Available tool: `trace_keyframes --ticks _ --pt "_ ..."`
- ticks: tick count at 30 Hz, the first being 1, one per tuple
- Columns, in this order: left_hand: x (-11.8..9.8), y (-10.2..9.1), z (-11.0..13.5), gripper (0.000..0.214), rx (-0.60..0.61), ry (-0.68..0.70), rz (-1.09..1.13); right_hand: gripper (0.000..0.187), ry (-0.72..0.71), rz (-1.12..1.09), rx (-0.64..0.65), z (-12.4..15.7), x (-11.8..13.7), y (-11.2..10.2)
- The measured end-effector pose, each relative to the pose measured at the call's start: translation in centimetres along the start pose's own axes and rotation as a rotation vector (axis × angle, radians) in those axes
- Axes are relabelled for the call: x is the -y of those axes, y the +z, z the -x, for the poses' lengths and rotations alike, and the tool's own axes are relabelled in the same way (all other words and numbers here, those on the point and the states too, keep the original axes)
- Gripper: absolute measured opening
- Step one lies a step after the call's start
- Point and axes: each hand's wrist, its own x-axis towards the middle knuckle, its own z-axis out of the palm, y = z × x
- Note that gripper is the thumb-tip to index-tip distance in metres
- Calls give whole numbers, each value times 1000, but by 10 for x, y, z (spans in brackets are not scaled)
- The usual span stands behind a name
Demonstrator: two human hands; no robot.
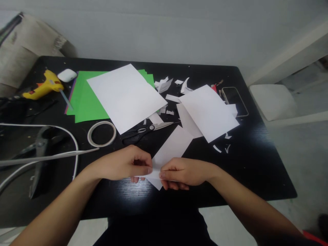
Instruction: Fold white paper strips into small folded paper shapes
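Observation:
Both my hands meet near the table's front edge, pinching a small white piece of paper (pixel 155 174) between thumbs and fingers. My left hand (pixel 125 163) is closed on its left end, and my right hand (pixel 183 172) grips the right end. Most of this piece is hidden by the fingers, so its full shape does not show. Under and behind the hands lies a long white paper strip (pixel 173 145), slanting away to the right. Black-handled scissors (pixel 151 128) rest just beyond, blades pointing right and slightly apart.
On the black table (pixel 246 160) are a large white sheet (pixel 126 99) over green sheets (pixel 89 89), another white sheet (pixel 208 112), paper scraps (pixel 164 84), a tape roll (pixel 101 134), a yellow glue gun (pixel 46 86), pliers (pixel 41 147), white cable (pixel 75 136) and a phone (pixel 234 99).

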Motion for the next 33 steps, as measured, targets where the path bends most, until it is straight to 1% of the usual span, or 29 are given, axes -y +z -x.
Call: trace_keyframes --ticks 5,9,17,21,25,27,33 --pt "1 9 -7 18 -9 21 18 36 6 23 12 -1 0 0" --pt "0 14 -10 18 -10 45 19 36 16 17 0 -1 1 2" --pt "0 2 -1 21 -51 74 -12 36 11 -6 -29 1 1 0" --pt "0 -1 2 20 -44 79 -49 35 15 7 -17 2 4 -1" --pt "-1 0 2 14 -43 88 -128 35 35 57 1 3 6 0" --pt "-2 2 1 15 -58 93 -147 36 38 87 -3 3 6 0" --pt "0 9 -8 13 -48 127 -138 36 -49 174 -15 3 4 1"
